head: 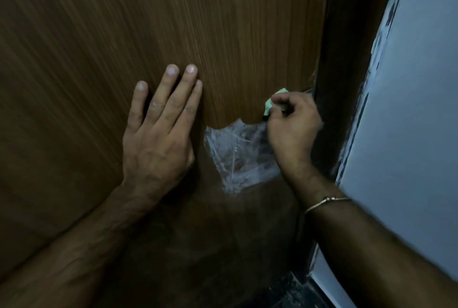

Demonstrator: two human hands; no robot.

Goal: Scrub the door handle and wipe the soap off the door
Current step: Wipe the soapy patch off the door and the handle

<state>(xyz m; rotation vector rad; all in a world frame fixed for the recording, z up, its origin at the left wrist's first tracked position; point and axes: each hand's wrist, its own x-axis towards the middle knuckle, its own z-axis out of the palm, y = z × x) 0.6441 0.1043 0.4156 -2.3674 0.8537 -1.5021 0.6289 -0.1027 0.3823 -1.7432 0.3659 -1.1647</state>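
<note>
While the left hand (153,134) lies flat on the door (99,34), palm down w/ fingers (171,92) straight and spread a bit, pressing the brown wood-grain face, the right hand (292,124) works over by the door's right edge. Its fingers are curled tight round a small pale-green sponge (272,100); only a bit of the sponge pokes out at the top-left of the fist, touching the door. The handle itself is mostly hidden behind that hand: just a dark sliver shows right of the knuckles, too blurred to say more. Just below and left of the right hand, betw. the two hands, a whitish streaky soap patch (238,154) sits on the wood, smeared downward, w/ a fainter haze lower on the panel. A thin gold bracelet (324,202) rings the right wrist. Right of the door runs a dark frame (347,34), then a pale blue-grey wall (416,109) w/ ragged dark marks along its edge. Down at the bottom, near the frame foot, a dark speckled floor (285,290) shows. Light is dim, esp. lower down.
</note>
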